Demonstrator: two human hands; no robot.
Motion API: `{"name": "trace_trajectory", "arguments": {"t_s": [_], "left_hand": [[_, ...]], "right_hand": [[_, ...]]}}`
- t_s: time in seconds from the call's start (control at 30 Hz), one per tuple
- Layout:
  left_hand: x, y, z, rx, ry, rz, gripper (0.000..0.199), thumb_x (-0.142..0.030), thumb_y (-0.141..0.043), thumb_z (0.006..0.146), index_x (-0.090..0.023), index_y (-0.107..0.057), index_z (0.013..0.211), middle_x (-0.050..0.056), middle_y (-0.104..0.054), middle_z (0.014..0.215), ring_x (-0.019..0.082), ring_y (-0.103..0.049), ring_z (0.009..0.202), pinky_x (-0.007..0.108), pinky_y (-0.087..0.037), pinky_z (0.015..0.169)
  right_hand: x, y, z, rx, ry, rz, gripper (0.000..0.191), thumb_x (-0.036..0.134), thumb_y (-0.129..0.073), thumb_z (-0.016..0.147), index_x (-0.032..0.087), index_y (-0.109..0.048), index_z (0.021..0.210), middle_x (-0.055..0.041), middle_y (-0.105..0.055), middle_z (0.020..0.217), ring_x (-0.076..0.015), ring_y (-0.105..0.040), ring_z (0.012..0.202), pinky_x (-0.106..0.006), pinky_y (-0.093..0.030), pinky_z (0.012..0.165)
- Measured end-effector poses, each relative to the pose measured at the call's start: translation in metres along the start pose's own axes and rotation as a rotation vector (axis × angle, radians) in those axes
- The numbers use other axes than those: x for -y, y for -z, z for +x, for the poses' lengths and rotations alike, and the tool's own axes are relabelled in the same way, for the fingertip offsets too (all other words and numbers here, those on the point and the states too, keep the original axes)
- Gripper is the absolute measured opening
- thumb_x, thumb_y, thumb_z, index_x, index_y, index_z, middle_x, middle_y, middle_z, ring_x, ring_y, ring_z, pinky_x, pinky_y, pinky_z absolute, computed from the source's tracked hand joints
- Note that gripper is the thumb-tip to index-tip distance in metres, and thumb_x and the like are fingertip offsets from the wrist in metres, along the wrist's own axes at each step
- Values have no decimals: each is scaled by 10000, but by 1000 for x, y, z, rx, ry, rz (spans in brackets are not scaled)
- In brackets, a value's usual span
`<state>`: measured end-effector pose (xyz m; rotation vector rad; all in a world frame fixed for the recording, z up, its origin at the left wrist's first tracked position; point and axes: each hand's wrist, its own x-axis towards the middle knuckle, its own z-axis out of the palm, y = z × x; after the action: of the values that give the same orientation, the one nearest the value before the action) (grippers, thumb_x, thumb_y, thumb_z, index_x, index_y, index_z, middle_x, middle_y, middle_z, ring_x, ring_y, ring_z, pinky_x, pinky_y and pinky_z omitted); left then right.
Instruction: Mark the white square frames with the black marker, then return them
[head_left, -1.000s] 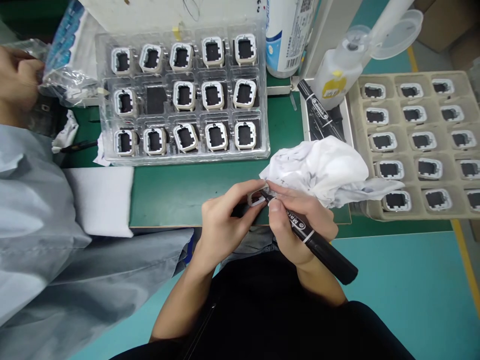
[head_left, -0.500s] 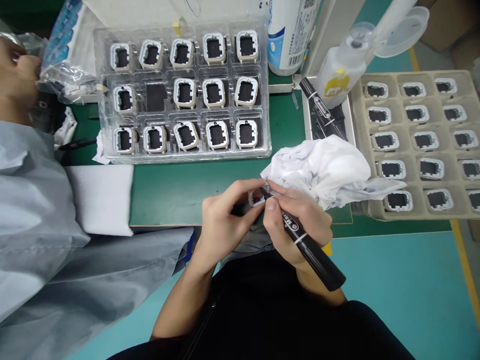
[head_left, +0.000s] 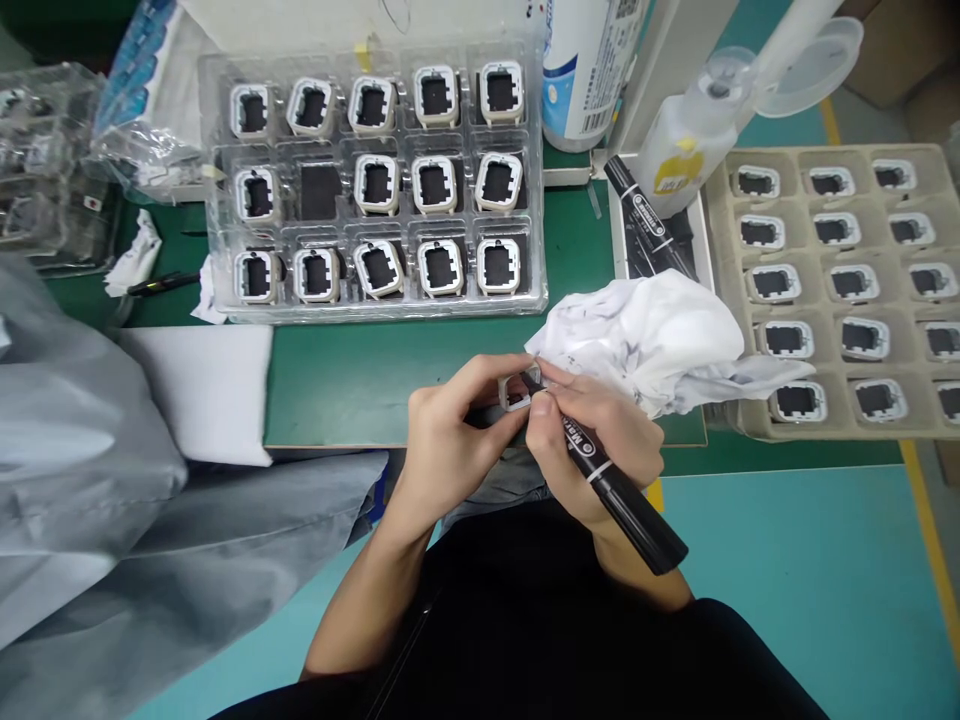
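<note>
Between the fingertips and thumb of my left hand (head_left: 454, 430) is a small white watch-case frame (head_left: 516, 392), held tilted over the table's front edge. My right hand (head_left: 596, 440) grips a black marker pen (head_left: 626, 505), its tip touching or very close to the frame's inner edge. Fingers cover part of the frame, so the exact contact is hidden. Just beyond my right hand lies a crumpled white cloth (head_left: 645, 335). A clear plastic tray (head_left: 375, 312) of similar frames sits farther back, with one pocket in its middle row holding no frame.
On the right stands a beige tray (head_left: 817, 300) with several frames. Behind the cloth are spare markers (head_left: 646, 215), a dispenser bottle (head_left: 686, 150) and a large white bottle (head_left: 581, 75). A co-worker's grey sleeve (head_left: 82, 440) and a white foam pad (head_left: 206, 390) are at left.
The co-worker's hand at the far left has gone out of view, and another clear tray shows there. My hands keep nearly the same pose; the marker has shifted very slightly.
</note>
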<state>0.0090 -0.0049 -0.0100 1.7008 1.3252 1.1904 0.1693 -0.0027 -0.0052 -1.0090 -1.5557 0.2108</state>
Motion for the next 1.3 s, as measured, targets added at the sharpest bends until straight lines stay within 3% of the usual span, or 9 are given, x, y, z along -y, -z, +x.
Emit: {"name": "trace_trajectory", "arguments": {"t_s": [0.23,0.83,1.0,1.17,1.3], "left_hand": [[-1,-1,0,5,33,-27,319,-208,-906,1006,-269,-851,1315,-6,-897,1083,149,-853,894,220,-686,839],[2,1,0,15,-24,14,374,-166,-908,992,-289,-850,1340,-24,-885,1033,119,-793,796,202,-641,750],[1,1,1,18,-8,-3,334,-224,-905,1020,-290,-844,1342,0,-902,1143,156,-854,921,233,-691,855],[-2,2,3,37,30,-11,280,-255,-893,1038,-284,-846,1313,-8,-896,1064,152,-846,879,228,-692,832],[-2,4,4,54,87,-57,304,-304,-932,1014,-268,-844,1303,22,-904,1116,183,-869,933,261,-723,881]], "right_hand": [[0,-1,-2,-6,-33,-24,222,53,-777,1002,263,-716,1042,17,-846,875,-231,-922,885,-354,-824,869],[1,2,0,15,5,-60,237,39,-802,976,246,-743,1075,-19,-890,924,-257,-941,953,-319,-814,873],[1,1,-2,-16,-28,-45,214,49,-790,995,245,-727,1054,1,-877,909,-225,-930,904,-309,-807,896],[0,0,-1,-9,-15,-59,219,47,-790,980,248,-723,1031,-1,-877,897,-243,-936,915,-309,-808,885],[-1,1,-3,-24,-40,-9,212,73,-793,977,264,-727,1043,8,-875,884,-261,-939,917,-351,-823,904]]}}
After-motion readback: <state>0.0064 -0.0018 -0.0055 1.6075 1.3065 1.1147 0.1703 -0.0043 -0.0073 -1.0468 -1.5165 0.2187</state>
